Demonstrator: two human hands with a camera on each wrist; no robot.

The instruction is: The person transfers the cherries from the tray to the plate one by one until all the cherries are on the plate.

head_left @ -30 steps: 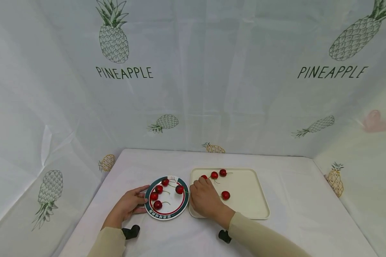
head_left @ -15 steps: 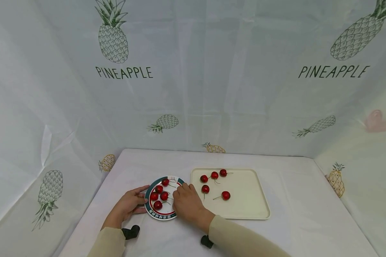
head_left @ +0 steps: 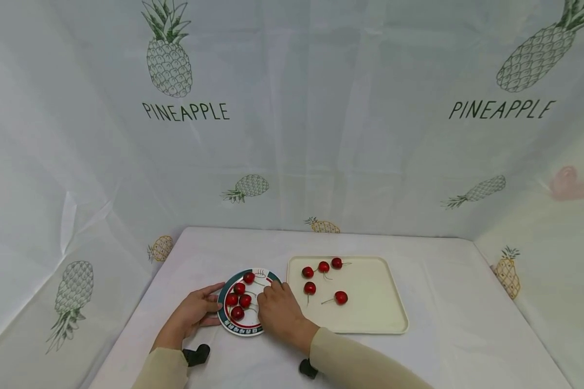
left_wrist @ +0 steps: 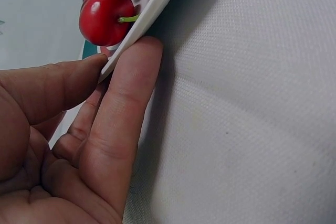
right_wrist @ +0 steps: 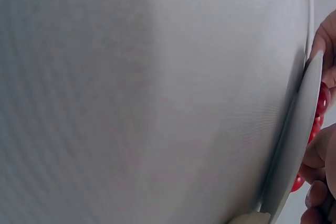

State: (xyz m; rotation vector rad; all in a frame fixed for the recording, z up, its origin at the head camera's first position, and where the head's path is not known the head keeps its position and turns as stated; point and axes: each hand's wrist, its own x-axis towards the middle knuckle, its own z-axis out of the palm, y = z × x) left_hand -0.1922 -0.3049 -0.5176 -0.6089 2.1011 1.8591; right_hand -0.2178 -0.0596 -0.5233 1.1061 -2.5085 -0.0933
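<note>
My left hand [head_left: 193,313] grips the left rim of a round white plate [head_left: 260,324] with a green patterned border. In the left wrist view, the thumb lies on top of the plate's edge and a finger [left_wrist: 128,87] supports it from below. Several red cherries sit on the plate's left half, one of them a cherry [left_wrist: 105,17] near the left thumb. Over the right half, my right hand [head_left: 283,313] has curled fingers and pinches the stem of a cherry [head_left: 245,301]; its fingertips are partly hidden. The right wrist view shows the plate's underside [right_wrist: 296,140].
Right of the plate lies a cream rectangular tray [head_left: 370,302], bearing several cherries, among them a cherry [head_left: 340,297] near its middle. A white cloth covers the table [head_left: 448,302]. Pineapple-printed curtains [head_left: 331,135] rise behind and at both sides.
The right hand has moved left from the tray's edge onto the plate, bringing a cherry by its stem down beside the others. The left hand stays on the plate's rim.
</note>
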